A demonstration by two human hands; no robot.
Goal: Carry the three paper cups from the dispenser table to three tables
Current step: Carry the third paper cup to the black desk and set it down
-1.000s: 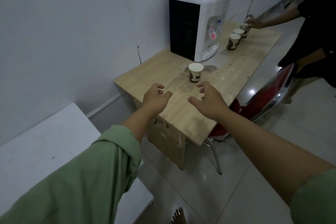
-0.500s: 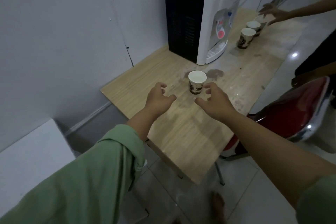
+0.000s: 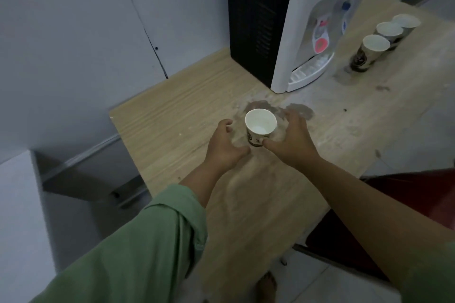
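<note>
White paper, printed with a dark emblem low on its wall, makes up the cup (image 3: 260, 128) between your hands; it stands upright on the bench (image 3: 172, 115) just in front of the water dispenser (image 3: 290, 19), and looks empty apart from a pale patch at its bottom that cannot be told for certain. Your right hand (image 3: 290, 141) is spread wide around the cup's right side, thumb tip touching its lower wall, fingers curved behind it but not closed. Your left hand (image 3: 225, 146) is open too, cupped loosely just left of the cup, and whether it touches cannot be told.

To the right of the dispenser three more paper cups (image 3: 375, 44) stand in a close row, tapered, white inside, dark print outside; their contents are not visible. The bench top is pale wood-grain laminate, scuffed, with a wet grey stain (image 3: 299, 109) just beyond the cup toward the dispenser. The dispenser has a smooth white plastic shell, a black ribbed side panel and a slotted drip tray. A red chair seat (image 3: 418, 194) sits at the bench's right edge.
</note>
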